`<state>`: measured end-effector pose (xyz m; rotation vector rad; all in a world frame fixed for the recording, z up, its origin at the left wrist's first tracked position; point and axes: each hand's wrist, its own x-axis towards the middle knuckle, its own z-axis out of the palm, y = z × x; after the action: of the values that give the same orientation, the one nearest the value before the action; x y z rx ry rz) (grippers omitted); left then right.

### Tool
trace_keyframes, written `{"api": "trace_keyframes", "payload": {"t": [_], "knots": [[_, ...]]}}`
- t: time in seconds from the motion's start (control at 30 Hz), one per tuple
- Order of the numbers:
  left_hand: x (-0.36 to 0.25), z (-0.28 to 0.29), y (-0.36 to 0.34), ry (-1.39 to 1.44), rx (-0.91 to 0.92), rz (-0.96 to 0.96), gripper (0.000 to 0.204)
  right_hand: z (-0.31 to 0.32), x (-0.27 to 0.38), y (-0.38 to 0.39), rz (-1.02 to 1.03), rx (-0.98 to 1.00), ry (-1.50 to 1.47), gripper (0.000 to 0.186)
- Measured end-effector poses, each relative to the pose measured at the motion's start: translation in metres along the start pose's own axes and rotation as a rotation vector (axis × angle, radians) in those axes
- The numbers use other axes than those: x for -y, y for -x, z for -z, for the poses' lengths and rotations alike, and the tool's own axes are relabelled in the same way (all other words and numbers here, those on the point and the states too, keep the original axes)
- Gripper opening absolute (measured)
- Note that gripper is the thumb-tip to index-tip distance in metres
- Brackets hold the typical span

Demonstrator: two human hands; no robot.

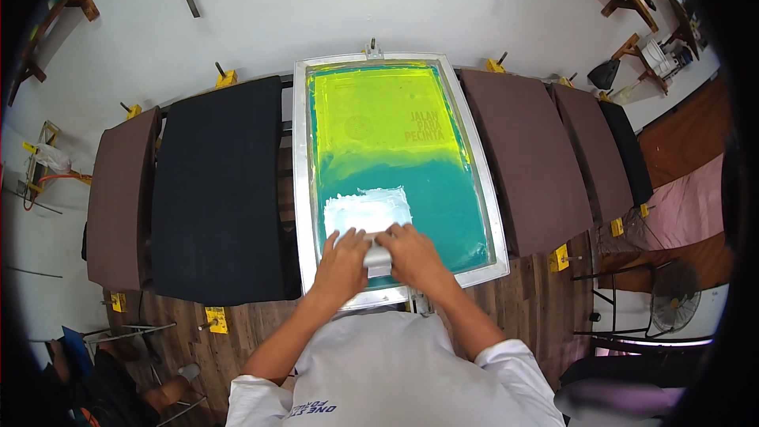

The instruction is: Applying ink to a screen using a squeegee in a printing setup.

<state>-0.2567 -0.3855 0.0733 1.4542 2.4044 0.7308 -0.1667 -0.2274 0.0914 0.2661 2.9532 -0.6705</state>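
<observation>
A silk-screen frame (496,229) with a metal rim lies in front of me. Its far part is coated yellow-green (371,103), with a faint printed design, and its near part is teal (435,205). White ink (368,207) is spread in a patch at the near left. My left hand (340,267) and my right hand (411,257) both grip a pale squeegee (379,256) near the frame's close end, fingers bent over its top. The squeegee's lower edge is mostly hidden by my hands.
Left of the frame are boards covered in black cloth (217,190) and brown cloth (118,198); more brown-covered boards (526,158) stand right. Yellow brackets (217,319) jut from the press. A fan (674,295) is at the right; another person's leg (168,389) shows lower left.
</observation>
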Motion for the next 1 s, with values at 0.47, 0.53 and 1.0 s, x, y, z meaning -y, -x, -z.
{"api": "trace_keyframes", "payload": {"t": [0.47,0.53,1.0], "knots": [[-0.024,-0.013,0.051,0.173,0.122,0.046,0.057,-0.015,0.014,0.054,-0.001,0.097,-0.01,0.053],[-0.02,-0.003,0.032,0.18,0.114,0.086,0.055,0.004,0.014,0.033,-0.046,0.155,0.018,0.052],[-0.029,-0.007,0.063,0.155,0.097,0.051,0.055,-0.028,0.02,0.063,-0.007,0.018,-0.01,0.053]]}}
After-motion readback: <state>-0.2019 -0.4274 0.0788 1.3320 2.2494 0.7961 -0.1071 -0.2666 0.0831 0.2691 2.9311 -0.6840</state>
